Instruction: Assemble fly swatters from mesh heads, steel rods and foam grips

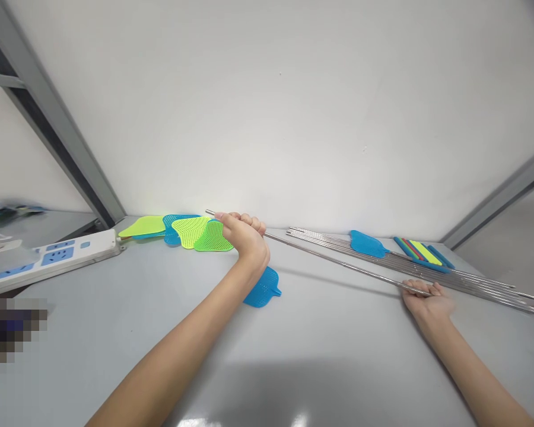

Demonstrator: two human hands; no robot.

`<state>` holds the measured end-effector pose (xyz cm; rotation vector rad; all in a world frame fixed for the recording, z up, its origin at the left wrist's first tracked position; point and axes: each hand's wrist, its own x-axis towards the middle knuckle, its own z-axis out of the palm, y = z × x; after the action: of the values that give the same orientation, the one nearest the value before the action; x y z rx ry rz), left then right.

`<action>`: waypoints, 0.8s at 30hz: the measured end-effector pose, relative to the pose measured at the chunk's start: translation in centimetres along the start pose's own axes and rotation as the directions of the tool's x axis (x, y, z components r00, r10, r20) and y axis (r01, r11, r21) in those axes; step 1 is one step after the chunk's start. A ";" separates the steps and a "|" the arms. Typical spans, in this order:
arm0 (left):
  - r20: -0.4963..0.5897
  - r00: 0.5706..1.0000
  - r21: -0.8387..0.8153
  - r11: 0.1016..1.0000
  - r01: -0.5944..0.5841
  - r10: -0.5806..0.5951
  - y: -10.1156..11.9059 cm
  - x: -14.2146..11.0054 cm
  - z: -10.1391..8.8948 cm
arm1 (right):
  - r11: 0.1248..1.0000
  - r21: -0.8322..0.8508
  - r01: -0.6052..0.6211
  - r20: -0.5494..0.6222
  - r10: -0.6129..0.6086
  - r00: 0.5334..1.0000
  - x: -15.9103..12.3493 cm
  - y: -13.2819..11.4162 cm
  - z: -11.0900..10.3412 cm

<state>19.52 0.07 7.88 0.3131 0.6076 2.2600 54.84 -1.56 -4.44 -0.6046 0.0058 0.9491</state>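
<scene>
Two hands share one steel rod (pixel 338 260); the left hand (pixel 244 238) is closed around it, the right hand (pixel 427 299) half-curled at its far end, grip unclear; a blue fly-swatter head (pixel 262 289) lies just past the left wrist on the tabletop (pixel 338 356); more steel rods (pixel 404 267) lie to the right.

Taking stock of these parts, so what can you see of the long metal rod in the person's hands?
The long metal rod is thin, straight and smooth, with a shiny steel look and no handle or mesh fitted. It slants across the pale table. The left hand grips it near one end, with the tip poking past the fingers, while the other end reaches the fingers of the right hand. A bundle of similar rods lies beyond it.
</scene>
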 end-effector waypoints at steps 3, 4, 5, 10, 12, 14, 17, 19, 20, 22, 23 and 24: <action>-0.005 1.000 0.013 1.000 0.012 -0.012 -0.5 -0.4 -0.2 | 1.000 -0.012 0.018 -0.018 -0.018 1.000 -0.1 0.2 0.0; -0.007 1.000 0.017 1.000 0.016 -0.016 -0.7 -0.5 -0.2 | 1.000 -0.016 0.022 -0.027 -0.023 0.999 -0.1 0.2 0.1; -0.008 1.000 0.019 1.000 0.020 -0.020 -0.8 -0.6 -0.3 | 0.999 -0.020 0.025 -0.036 -0.026 0.999 -0.1 0.2 0.1; -0.013 0.999 0.010 0.999 0.035 -0.035 -1.2 -0.9 -0.4 | 0.999 -0.037 0.019 -0.050 -0.021 0.999 -0.3 0.3 0.2; -0.011 0.999 0.014 0.999 0.039 -0.039 -1.3 -1.0 -0.4 | 0.999 -0.041 0.016 -0.049 -0.018 0.999 -0.4 0.3 0.2; -0.013 0.999 0.020 0.999 0.044 -0.044 -1.4 -1.1 -0.5 | 0.999 -0.044 0.017 -0.047 -0.019 0.999 -0.5 0.3 0.2; -0.023 0.999 0.023 0.999 0.049 -0.049 -1.4 -1.3 -0.4 | 0.999 -0.048 0.017 -0.044 -0.019 0.999 -0.6 0.4 0.2; -0.026 0.998 0.022 0.998 0.052 -0.052 -1.4 -1.4 -0.3 | 0.999 -0.050 0.014 -0.040 -0.016 0.999 -0.7 0.5 0.2; -0.025 0.998 0.023 0.998 0.054 -0.053 -1.4 -1.4 -0.3 | 0.999 -0.052 0.013 -0.039 -0.015 0.999 -0.7 0.6 0.2; -0.025 0.998 0.027 0.998 0.056 -0.055 -1.4 -1.5 -0.2 | 0.998 -0.055 0.011 -0.041 -0.014 0.999 -0.8 0.6 0.2; -0.024 0.998 0.028 0.998 0.057 -0.056 -1.4 -1.5 -0.2 | 0.998 -0.057 0.011 -0.043 -0.014 0.999 -0.9 0.6 0.2; -0.023 0.998 0.029 0.998 0.057 -0.056 -1.4 -1.6 -0.2 | 0.998 -0.059 0.012 -0.045 -0.014 0.999 -0.9 0.7 0.2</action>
<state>21.36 -0.31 6.99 0.2825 0.6537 2.2045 53.74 -1.86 -4.32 -0.6796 0.0148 0.9253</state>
